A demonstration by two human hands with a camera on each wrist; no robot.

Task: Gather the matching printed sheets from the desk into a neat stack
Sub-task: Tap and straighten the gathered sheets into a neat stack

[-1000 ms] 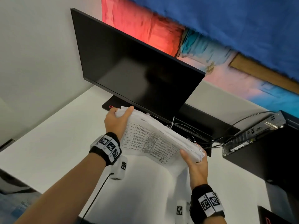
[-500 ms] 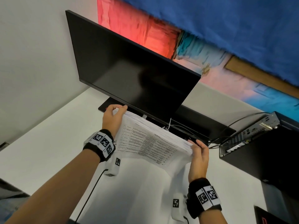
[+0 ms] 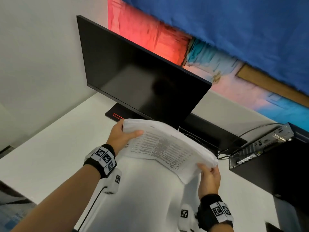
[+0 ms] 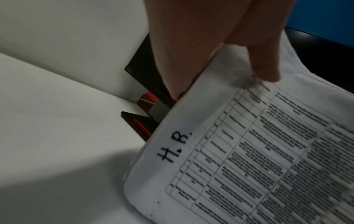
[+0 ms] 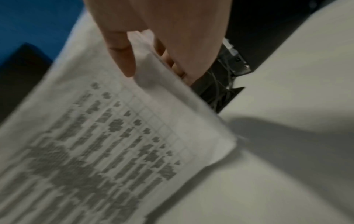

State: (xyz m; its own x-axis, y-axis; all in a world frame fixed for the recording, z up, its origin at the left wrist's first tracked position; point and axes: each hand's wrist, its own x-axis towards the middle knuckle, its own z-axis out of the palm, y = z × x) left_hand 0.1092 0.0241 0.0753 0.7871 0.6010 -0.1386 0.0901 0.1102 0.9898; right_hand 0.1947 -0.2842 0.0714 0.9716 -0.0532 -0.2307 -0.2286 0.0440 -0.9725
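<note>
White desk (image 3: 50, 148) below dark monitor (image 3: 142, 77), left hand (image 3: 120, 136) and right hand (image 3: 209, 180) each pinching sheets (image 3: 167, 144)

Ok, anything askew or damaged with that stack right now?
Nothing damaged. The stack of printed sheets bows upward between the left hand and right hand, held off the desk. Its right-hand edges fan unevenly, so it isn't squared yet. "H.R." is handwritten on the top sheet's margin.

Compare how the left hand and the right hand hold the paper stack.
The left hand grips the far end of the paper stack, thumb on the printed top sheet; the right hand pinches the near corner. The left hand sits higher, beside the monitor base. Both hold the stack off the desk.
</note>
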